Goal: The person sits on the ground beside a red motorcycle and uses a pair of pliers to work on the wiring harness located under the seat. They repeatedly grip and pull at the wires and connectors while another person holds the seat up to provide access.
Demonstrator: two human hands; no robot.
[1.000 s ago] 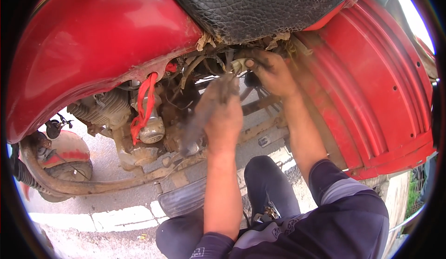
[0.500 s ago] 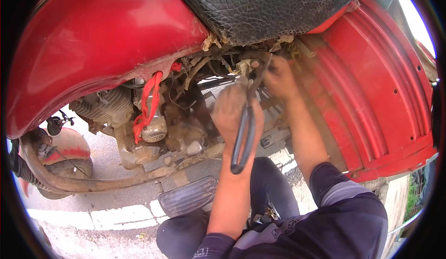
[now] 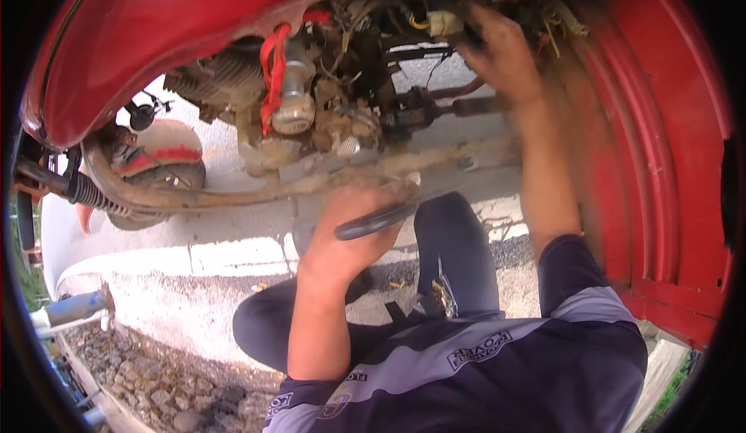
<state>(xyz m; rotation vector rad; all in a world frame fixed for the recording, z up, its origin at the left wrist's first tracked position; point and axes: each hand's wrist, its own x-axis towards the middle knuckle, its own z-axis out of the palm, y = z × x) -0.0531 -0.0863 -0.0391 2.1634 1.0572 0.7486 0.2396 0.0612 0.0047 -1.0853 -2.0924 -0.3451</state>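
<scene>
My left hand (image 3: 348, 212) grips a black-handled tool (image 3: 378, 221), near; my right hand (image 3: 507, 59), farther right, is beside a cream wiring connector (image 3: 444, 23); whether gripping, I cannot tell.

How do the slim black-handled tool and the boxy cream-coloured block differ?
The black-handled tool shows a slim, dark, curved handle; the cream-coloured block is pale and chunky. The tool is in the left hand; the block sits beside the right hand.
</scene>
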